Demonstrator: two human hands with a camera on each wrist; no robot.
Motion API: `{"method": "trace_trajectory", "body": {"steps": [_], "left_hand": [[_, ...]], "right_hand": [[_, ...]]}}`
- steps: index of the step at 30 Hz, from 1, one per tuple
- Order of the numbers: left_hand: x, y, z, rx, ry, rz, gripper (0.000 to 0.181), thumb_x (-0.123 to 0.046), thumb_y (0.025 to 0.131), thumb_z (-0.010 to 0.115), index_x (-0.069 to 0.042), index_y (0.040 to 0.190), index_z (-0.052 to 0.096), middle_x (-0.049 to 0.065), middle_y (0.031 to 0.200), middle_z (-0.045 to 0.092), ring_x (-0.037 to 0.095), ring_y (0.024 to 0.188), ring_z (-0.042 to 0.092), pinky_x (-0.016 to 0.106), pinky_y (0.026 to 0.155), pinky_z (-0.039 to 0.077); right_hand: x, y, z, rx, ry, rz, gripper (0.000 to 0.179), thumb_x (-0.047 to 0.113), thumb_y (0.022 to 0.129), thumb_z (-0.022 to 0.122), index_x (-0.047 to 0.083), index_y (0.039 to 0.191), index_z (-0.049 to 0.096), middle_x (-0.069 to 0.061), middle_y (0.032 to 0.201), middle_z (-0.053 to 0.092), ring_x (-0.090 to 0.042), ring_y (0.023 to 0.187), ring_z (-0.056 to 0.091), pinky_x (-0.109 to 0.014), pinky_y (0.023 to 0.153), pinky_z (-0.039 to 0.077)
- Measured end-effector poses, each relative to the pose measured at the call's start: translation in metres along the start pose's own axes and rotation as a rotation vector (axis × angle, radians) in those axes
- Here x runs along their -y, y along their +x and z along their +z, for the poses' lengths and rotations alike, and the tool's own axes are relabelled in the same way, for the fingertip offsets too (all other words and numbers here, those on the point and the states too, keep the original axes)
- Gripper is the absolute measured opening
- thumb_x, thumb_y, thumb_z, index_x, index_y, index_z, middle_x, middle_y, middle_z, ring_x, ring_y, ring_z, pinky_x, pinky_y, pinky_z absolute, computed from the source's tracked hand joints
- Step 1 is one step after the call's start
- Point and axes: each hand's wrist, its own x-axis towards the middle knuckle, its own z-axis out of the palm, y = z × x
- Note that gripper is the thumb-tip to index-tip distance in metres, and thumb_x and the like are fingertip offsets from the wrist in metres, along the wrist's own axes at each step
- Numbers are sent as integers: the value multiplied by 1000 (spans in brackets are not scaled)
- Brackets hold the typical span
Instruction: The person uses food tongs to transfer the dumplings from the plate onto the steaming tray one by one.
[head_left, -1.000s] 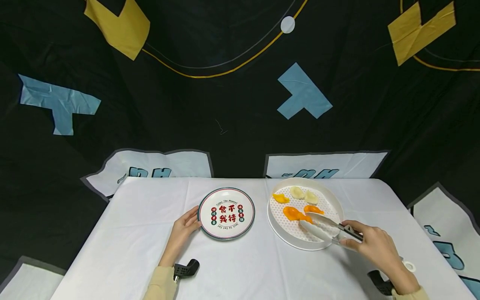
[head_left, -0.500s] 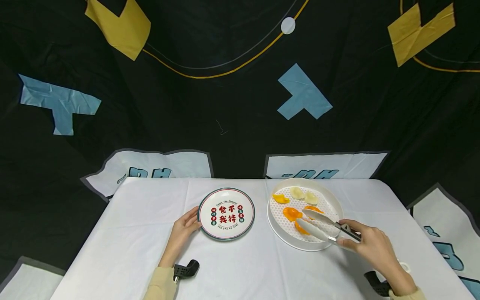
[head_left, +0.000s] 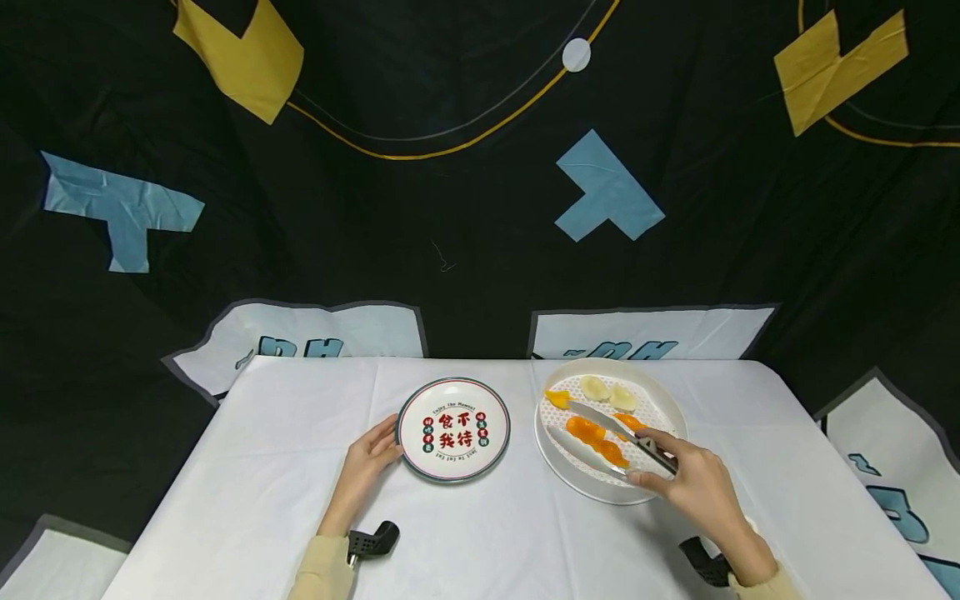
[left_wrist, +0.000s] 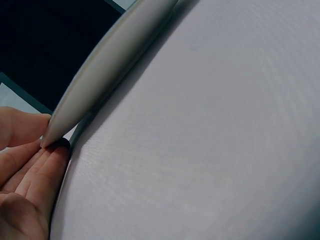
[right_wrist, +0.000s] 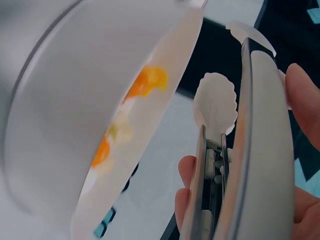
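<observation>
My left hand (head_left: 367, 467) pinches the left rim of a round white plate (head_left: 480, 467) with red characters and a dark edge. In the left wrist view the thumb (left_wrist: 22, 129) is on one face of the rim and the fingers (left_wrist: 42, 180) are behind it. My right hand (head_left: 693, 487) grips kitchen tongs (head_left: 600, 417), their arms spread over a round white steamer-like tray (head_left: 675, 400). One tong tip is beside a yellow piece (head_left: 557, 399) at the tray's left. Two orange pieces (head_left: 585, 430) lie between the arms; another orange piece (head_left: 628, 422) is partly covered by the tongs.
Two pale, whitish slices (head_left: 595, 387) lie at the tray's far side. The white-clothed table (head_left: 517, 542) carries plate and tray side by side. A black curtain (head_left: 480, 250) with yellow and blue shapes hangs behind.
The right hand and tongs have moved left and away from me, from the orange pieces toward the yellow one. An orange piece was shifted nearer and lies on the tray. The left hand stays.
</observation>
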Motion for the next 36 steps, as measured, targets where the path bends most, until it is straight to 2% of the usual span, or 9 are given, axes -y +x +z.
{"method": "trace_trajectory", "body": {"steps": [5, 7, 11, 14, 18, 26, 33, 36], "left_hand": [[-1, 2, 0, 7, -3, -72, 57, 2, 89, 59, 6, 142, 39, 26, 142, 41, 33, 128, 44, 15, 93, 44], [-1, 2, 0, 10, -3, -76, 57, 2, 89, 59, 6, 142, 38, 26, 143, 40, 34, 129, 44, 15, 93, 44], [-1, 3, 0, 16, -9, -71, 57, 3, 89, 58, 7, 142, 37, 27, 143, 39, 34, 129, 44, 14, 92, 44], [0, 3, 0, 15, -4, -69, 57, 3, 89, 59, 7, 142, 38, 26, 143, 40, 33, 129, 44, 14, 93, 44], [-1, 2, 0, 10, -5, -65, 56, 3, 89, 59, 7, 141, 38, 26, 143, 40, 33, 129, 44, 13, 92, 44], [-3, 1, 0, 13, -22, -66, 56, 3, 90, 59, 7, 142, 37, 27, 143, 39, 34, 130, 43, 12, 91, 43], [-3, 1, 0, 7, -8, -63, 56, 3, 90, 59, 7, 141, 39, 26, 142, 40, 33, 129, 44, 13, 92, 44], [-2, 1, -1, 9, -14, -54, 55, 4, 89, 59, 8, 141, 39, 27, 142, 40, 34, 129, 44, 13, 92, 44]], "right_hand": [[15, 3, 16, -20, 37, -36, 55, 31, 70, 84, 6, 116, 68, -19, 111, 67, -35, 97, 64, -53, 78, 51], [21, 3, 22, -23, 48, -48, 55, 32, 69, 85, 7, 116, 69, -19, 111, 67, -28, 87, 64, -46, 72, 52], [34, 4, 33, -25, 77, -53, 56, 31, 67, 86, 10, 116, 69, -14, 108, 68, -23, 80, 61, -40, 65, 48], [43, 3, 43, -26, 95, -59, 57, 29, 66, 87, 11, 117, 69, -11, 109, 69, -29, 92, 65, -46, 71, 51], [54, 3, 57, -39, 108, -71, 61, 27, 63, 88, 10, 118, 68, -12, 113, 68, -30, 99, 64, -49, 77, 52], [73, 1, 82, -29, 134, -55, 70, 30, 60, 90, 7, 121, 65, -13, 106, 69, -26, 92, 65, -43, 74, 53], [82, -2, 96, -20, 139, -56, 75, 34, 58, 90, 4, 121, 63, -13, 109, 68, -27, 96, 65, -44, 80, 54], [84, -4, 102, -26, 132, -60, 77, 35, 57, 91, 3, 120, 62, -15, 108, 68, -27, 93, 65, -43, 78, 54]]}}
